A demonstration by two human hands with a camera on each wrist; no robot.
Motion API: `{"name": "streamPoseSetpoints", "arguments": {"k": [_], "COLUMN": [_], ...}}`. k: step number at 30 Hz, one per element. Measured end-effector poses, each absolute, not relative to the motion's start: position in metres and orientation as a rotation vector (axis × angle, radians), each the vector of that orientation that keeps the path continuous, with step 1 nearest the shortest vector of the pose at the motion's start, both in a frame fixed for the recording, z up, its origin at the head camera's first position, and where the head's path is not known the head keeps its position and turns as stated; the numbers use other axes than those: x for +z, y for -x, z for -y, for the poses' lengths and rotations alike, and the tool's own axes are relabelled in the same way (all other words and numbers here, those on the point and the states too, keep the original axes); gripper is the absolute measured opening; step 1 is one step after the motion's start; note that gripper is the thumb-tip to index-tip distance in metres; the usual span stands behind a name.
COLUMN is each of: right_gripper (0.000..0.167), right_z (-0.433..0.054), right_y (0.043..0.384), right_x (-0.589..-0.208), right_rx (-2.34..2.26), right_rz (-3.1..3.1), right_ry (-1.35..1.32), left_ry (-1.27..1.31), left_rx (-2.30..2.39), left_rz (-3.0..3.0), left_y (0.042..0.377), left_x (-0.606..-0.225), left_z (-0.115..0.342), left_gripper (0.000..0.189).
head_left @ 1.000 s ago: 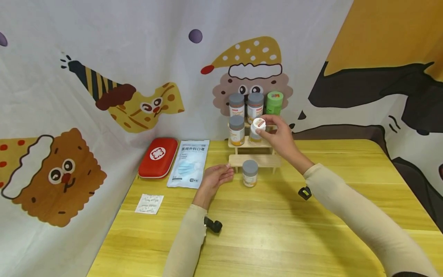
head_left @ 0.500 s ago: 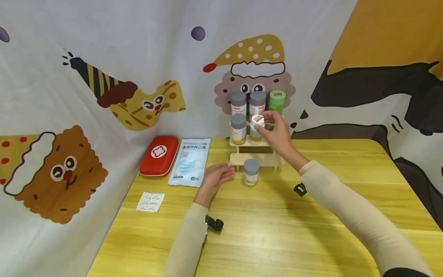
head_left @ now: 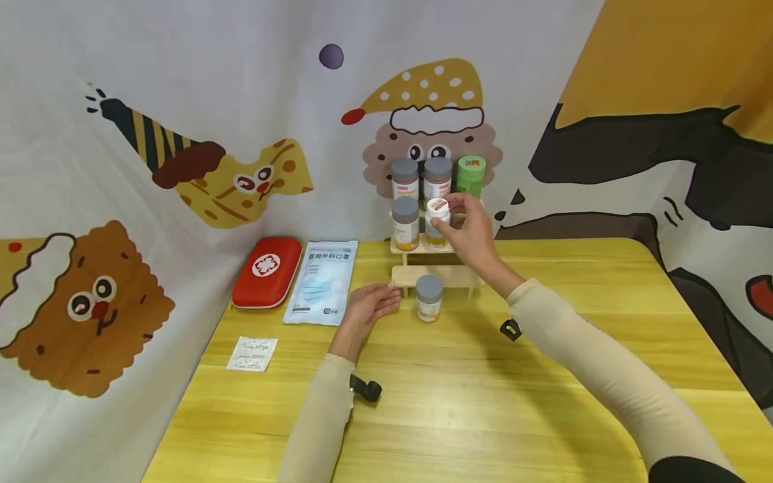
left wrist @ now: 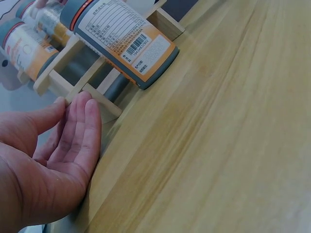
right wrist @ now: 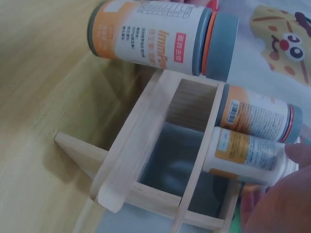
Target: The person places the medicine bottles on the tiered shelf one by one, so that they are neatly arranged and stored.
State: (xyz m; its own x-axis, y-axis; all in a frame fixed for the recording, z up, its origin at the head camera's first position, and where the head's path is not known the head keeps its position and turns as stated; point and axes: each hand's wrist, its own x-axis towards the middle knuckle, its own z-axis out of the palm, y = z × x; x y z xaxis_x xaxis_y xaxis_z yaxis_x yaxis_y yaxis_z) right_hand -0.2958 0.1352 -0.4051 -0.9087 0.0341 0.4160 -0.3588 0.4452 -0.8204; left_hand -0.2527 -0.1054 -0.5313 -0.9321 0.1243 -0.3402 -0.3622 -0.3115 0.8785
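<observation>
My right hand (head_left: pixel 474 235) pinches a small white pill bottle (head_left: pixel 437 210) by its upper part, between thumb and fingers. This bottle stands upright on the middle tier of a small wooden step rack (head_left: pixel 447 276), beside a grey-lidded supplement bottle (head_left: pixel 405 231). At the rack's lowest step, my left hand (head_left: pixel 365 310) pinches the left end; in the left wrist view, thumb and fingertips (left wrist: pixel 81 99) meet around the wood. Another grey-lidded bottle (head_left: pixel 429 298) stands on the table just in front of the rack.
Two grey-lidded bottles (head_left: pixel 405 180) and a green bottle (head_left: pixel 471 176) fill the top tier. To the left lie a red zip case (head_left: pixel 267 273), a mask packet (head_left: pixel 321 282) and a small white packet (head_left: pixel 252 353). A printed cloth hangs behind the table (head_left: pixel 459 402).
The white bottle has gone from tilted to upright, moving slightly left toward its grey-lidded neighbour, with my right hand still on it. My left hand has stayed at the rack's end.
</observation>
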Motion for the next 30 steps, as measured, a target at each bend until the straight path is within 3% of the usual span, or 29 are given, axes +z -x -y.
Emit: {"name": "streamPoseSetpoints", "arguments": {"k": [11,25,30], "right_gripper": [0.085,0.081,0.072], "right_z": [-0.125,-0.118,-0.12], "right_y": [0.261,0.222,0.215], "right_x": [-0.406,-0.437,-0.448], "right_rx": [1.308,1.415,1.494], "right_rz": [2.376,2.376,2.429], "right_ry": [-0.212,-0.279,-0.359], "left_ry": [0.287,0.299,0.31], "left_rx": [2.309,2.281,2.284], "left_rz": [-1.621,-1.633,-1.632], "left_y": [0.252,0.253,0.254], "left_x": [-0.531,-0.531,-0.531], "left_z": [0.107,0.107,0.106], "left_gripper": [0.032,0.034,0.034]}}
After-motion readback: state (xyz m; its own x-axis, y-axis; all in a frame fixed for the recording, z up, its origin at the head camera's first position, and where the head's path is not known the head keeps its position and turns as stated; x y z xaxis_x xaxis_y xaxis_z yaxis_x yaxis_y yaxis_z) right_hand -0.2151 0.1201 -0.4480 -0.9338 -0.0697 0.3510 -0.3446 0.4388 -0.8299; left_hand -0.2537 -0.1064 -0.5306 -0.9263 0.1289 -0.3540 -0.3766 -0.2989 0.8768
